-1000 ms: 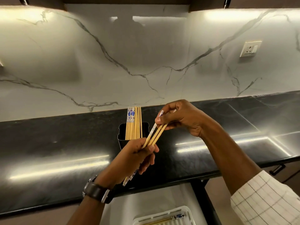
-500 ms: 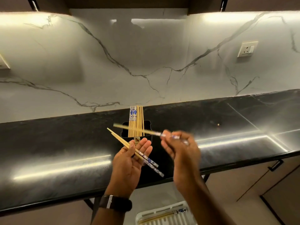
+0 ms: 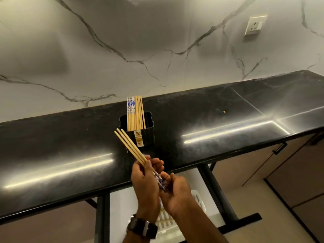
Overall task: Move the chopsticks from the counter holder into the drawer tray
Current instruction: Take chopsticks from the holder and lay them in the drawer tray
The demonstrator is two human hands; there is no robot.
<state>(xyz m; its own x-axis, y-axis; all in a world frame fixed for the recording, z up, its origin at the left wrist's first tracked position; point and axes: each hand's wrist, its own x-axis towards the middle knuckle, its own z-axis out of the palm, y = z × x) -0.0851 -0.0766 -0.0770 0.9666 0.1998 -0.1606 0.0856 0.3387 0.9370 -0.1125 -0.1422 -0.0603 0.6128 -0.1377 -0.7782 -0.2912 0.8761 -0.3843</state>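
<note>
A black holder [image 3: 146, 135] stands on the dark counter [image 3: 70, 146] with several wooden chopsticks [image 3: 135, 114] upright in it, some with blue-patterned tops. My left hand [image 3: 145, 183] is shut on three chopsticks [image 3: 129, 147] that slant up to the left, their blue ends down by the palm. My right hand [image 3: 175, 193] is cupped against those blue ends, just right of the left hand. The white slotted drawer tray [image 3: 165, 220] lies below the counter edge, mostly hidden behind both hands, with a chopstick in it.
A marble wall with a socket [image 3: 254, 25] rises behind the counter. Black frame legs [image 3: 217, 192] stand under the counter beside the open drawer. Brown cabinet doors with a handle [image 3: 279, 149] are at the right.
My right hand has brought its single chopstick to the left hand's pair, making one bundle. Both hands have dropped lower, toward the counter's front edge and the tray.
</note>
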